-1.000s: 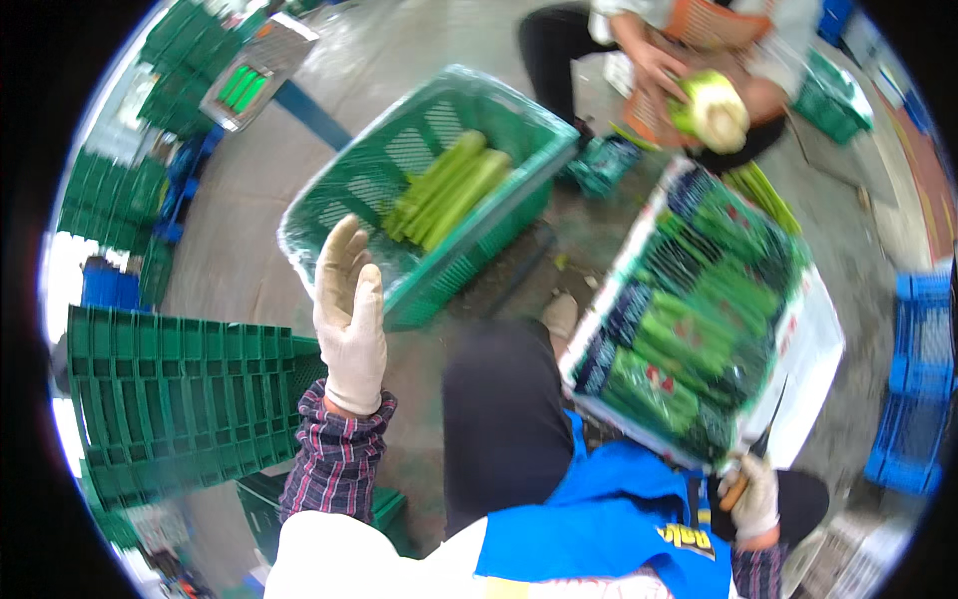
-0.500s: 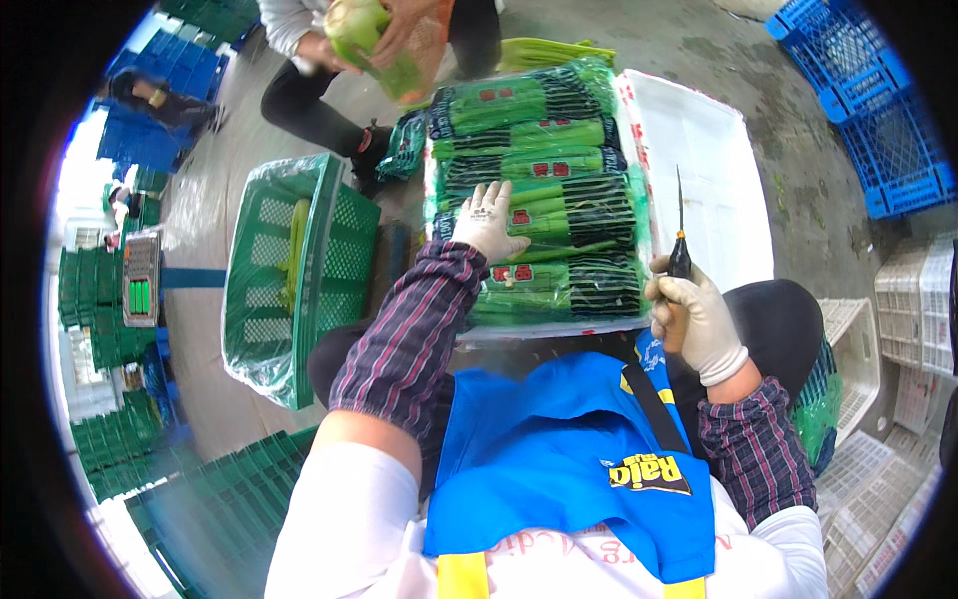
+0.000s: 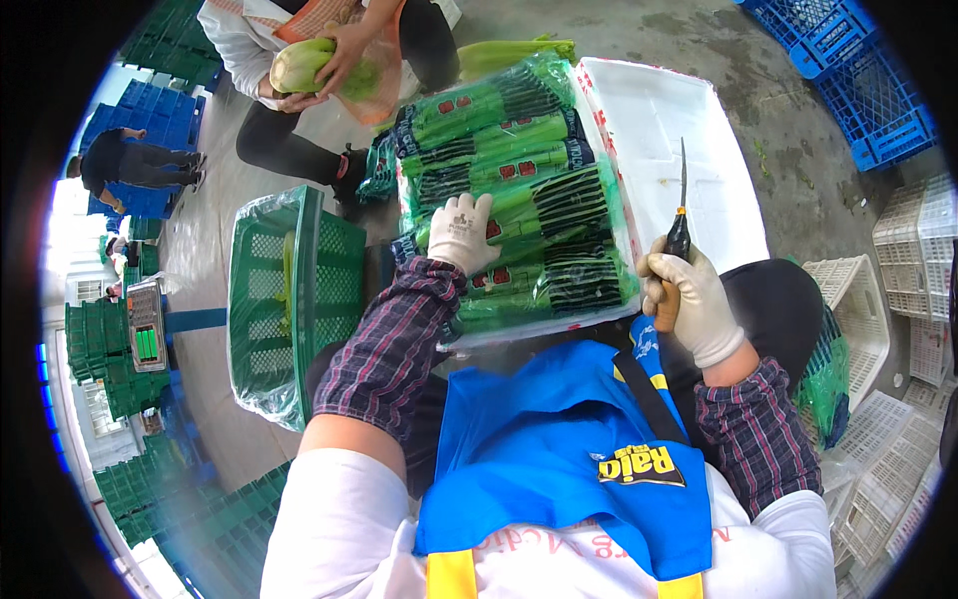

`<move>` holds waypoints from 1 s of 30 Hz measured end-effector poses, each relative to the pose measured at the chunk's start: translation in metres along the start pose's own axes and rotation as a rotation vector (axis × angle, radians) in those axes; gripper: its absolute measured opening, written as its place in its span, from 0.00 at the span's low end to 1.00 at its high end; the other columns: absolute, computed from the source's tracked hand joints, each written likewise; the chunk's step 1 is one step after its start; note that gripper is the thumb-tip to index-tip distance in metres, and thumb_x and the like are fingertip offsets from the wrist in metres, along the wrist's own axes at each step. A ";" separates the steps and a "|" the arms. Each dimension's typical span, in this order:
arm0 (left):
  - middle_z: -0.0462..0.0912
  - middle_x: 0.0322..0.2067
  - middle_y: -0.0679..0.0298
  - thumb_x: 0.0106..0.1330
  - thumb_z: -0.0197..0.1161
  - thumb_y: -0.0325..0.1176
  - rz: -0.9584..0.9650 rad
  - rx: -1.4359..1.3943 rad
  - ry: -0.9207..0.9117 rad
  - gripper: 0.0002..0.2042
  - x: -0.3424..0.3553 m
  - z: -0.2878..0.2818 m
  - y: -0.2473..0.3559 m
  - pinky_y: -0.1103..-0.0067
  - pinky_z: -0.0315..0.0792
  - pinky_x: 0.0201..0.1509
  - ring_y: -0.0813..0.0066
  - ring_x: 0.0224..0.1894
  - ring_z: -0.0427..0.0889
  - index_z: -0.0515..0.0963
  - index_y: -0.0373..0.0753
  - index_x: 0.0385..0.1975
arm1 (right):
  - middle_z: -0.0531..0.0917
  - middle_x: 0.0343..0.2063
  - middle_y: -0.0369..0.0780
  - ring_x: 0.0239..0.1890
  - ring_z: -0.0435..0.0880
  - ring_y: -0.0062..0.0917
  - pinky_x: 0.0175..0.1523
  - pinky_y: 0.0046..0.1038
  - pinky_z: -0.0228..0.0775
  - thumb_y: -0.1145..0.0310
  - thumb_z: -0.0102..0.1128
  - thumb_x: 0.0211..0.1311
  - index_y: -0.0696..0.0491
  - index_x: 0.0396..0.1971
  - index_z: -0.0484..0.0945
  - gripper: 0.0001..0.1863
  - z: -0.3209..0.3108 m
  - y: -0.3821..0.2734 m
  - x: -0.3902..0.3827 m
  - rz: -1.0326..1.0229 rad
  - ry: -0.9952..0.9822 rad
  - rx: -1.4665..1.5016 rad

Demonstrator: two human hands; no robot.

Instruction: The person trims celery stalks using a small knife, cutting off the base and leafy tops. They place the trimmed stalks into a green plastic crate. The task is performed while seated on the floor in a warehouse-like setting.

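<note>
My left hand [image 3: 460,233], in a white glove, rests flat on a stack of green plastic bags with red and black print [image 3: 519,190] piled in a white foam box [image 3: 689,150] in front of me. My right hand [image 3: 689,299], also gloved, is closed around the handle of a thin knife [image 3: 681,205] whose blade points up, at the right edge of the bag stack. I wear a blue apron and plaid sleeves.
A green plastic basket [image 3: 294,299] lined with clear film stands at my left, holding green stalks. Across from me another person holds a pale green vegetable [image 3: 299,65]. Blue crates [image 3: 848,70] lie at the upper right, white crates [image 3: 908,329] at the right, green crates [image 3: 110,369] at the left.
My view has swung from the green basket to the bag stack. My left hand came down from the air onto the bags. My right hand holds the knife upright beside them.
</note>
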State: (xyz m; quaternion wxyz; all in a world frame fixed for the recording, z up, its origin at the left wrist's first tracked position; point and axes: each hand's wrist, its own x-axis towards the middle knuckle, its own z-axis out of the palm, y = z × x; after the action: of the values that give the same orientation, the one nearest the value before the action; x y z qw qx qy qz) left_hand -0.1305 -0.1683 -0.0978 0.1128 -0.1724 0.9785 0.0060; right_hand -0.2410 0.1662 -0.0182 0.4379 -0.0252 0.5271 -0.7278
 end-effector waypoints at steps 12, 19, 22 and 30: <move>0.88 0.47 0.41 0.60 0.74 0.55 -0.072 -0.140 -0.318 0.36 -0.002 -0.059 0.031 0.61 0.79 0.59 0.48 0.53 0.87 0.75 0.29 0.57 | 0.83 0.35 0.36 0.29 0.79 0.15 0.34 0.24 0.78 0.65 0.65 0.74 0.53 0.46 0.75 0.11 0.012 0.003 -0.005 0.037 -0.001 -0.081; 0.90 0.36 0.48 0.60 0.72 0.57 -0.051 -0.221 -0.528 0.30 -0.005 -0.075 0.019 0.65 0.80 0.49 0.53 0.40 0.90 0.87 0.28 0.40 | 0.82 0.32 0.35 0.28 0.79 0.15 0.32 0.25 0.78 0.66 0.65 0.73 0.54 0.44 0.76 0.10 0.006 0.002 -0.010 0.040 0.023 -0.081; 0.90 0.32 0.53 0.61 0.72 0.60 -0.059 -0.312 -0.586 0.31 -0.006 -0.098 0.005 0.69 0.78 0.44 0.62 0.34 0.88 0.88 0.29 0.38 | 0.82 0.31 0.35 0.28 0.80 0.16 0.31 0.24 0.77 0.64 0.68 0.71 0.55 0.45 0.78 0.13 -0.002 0.007 -0.009 0.019 0.065 -0.065; 0.90 0.44 0.59 0.79 0.62 0.44 -0.482 -1.212 -0.653 0.18 -0.065 -0.104 -0.046 0.72 0.83 0.51 0.69 0.44 0.89 0.83 0.33 0.53 | 0.89 0.33 0.44 0.35 0.87 0.33 0.46 0.38 0.80 0.45 0.80 0.55 0.58 0.40 0.86 0.29 0.032 0.058 -0.007 -0.061 -0.129 -0.600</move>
State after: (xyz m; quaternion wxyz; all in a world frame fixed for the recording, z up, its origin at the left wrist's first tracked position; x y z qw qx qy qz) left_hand -0.0778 -0.1945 0.0190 0.2821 -0.4046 0.6547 0.5728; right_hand -0.1854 0.1434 -0.0472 0.4212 -0.2155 0.6887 -0.5493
